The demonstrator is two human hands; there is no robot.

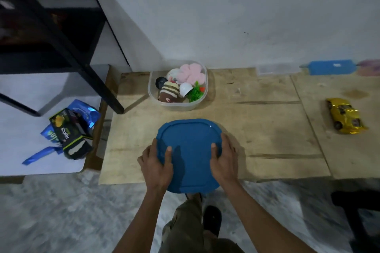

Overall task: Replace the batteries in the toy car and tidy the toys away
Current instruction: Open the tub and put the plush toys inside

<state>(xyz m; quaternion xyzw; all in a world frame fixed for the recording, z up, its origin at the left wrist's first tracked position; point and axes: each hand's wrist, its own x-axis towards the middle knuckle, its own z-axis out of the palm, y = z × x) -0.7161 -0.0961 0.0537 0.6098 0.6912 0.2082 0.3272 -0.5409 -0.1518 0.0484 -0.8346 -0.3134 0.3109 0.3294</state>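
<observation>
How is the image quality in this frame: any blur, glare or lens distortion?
Head view: wide-angle bending at the edges; floor at the bottom smeared by blur; small glare on the blue lid and the yellow toy car; dim upper left around the black frame; centre reasonably sharp.

The head view is dim and flat, with a cool bluish cast over the pale wall (pixel 267 16) and no visible lamp. Soft, diffuse shadows lie on the wooden board (pixel 267 129) beneath the blue lid (pixel 190 150) and beside the clear toy container (pixel 177 85). A small glint sits on the lid's far right corner, and the gold toy car (pixel 344 116) throws bright specular patches. The black shelf frame (pixel 61 33) at upper left falls nearly to solid black. Wide-angle distortion bends straight edges near the borders. The floor (pixel 61 211) at the bottom is smeared with motion blur, and overall detail is soft and noisy.
</observation>
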